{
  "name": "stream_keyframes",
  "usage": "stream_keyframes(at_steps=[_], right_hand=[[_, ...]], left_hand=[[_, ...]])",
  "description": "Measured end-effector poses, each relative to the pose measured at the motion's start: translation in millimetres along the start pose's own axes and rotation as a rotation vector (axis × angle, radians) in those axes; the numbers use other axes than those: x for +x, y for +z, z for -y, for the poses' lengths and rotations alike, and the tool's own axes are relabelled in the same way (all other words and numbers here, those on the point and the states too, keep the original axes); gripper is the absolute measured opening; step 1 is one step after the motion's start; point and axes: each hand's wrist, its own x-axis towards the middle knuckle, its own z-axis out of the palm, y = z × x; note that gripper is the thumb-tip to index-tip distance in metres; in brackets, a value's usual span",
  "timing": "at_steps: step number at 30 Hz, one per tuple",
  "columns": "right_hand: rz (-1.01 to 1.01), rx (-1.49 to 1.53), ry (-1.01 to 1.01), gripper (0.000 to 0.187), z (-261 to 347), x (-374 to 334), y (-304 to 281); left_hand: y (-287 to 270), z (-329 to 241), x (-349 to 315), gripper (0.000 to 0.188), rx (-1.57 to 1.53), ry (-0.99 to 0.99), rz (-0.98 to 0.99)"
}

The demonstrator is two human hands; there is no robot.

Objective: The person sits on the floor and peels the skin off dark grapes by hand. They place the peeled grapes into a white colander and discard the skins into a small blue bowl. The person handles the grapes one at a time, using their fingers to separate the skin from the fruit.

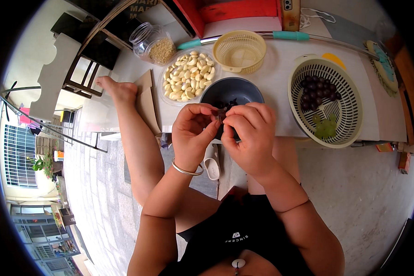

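Note:
Both my hands meet over the rim of a dark grey bowl (252, 90). My left hand (193, 131), with a bracelet at the wrist, pinches a small dark grape (220, 113) between thumb and forefinger. From the other side, the fingertips of my right hand (252, 131) close on the same grape, which the fingers largely cover. Dark skins (232, 102) lie inside the bowl. To the right, an oval colander (355, 99) holds dark purple grapes (318, 92) and a few pale green peeled ones (325, 127).
Behind the bowl, a plate of peeled garlic cloves (188, 76) sits beside an empty beige basket (239, 46). A tipped clear jar (145, 39) of grains lies back left. My bare leg (135, 133) rests on the table by a cardboard piece (148, 103). A phone (290, 11) stands at the back.

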Motion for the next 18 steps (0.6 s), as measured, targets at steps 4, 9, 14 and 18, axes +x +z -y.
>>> stream_keyframes(at_steps=[4, 9, 14, 18], right_hand=[[0.013, 0.085, 0.044, 0.026, -3, -1, 2], [0.071, 0.279, 0.285, 0.019, -7, -3, -3], [0.061, 0.224, 0.275, 0.016, -8, -4, 1], [0.044, 0.208, 0.396, 0.015, -11, -5, 0]], left_hand=[[-2, -6, -2, 0.026, 0.024, -0.042, -0.041], [-7, -4, 1, 0.022, 0.100, -0.074, 0.004], [1, -12, -1, 0.021, 0.102, -0.129, 0.022], [4, -9, 3, 0.025, 0.319, 0.007, -0.045]])
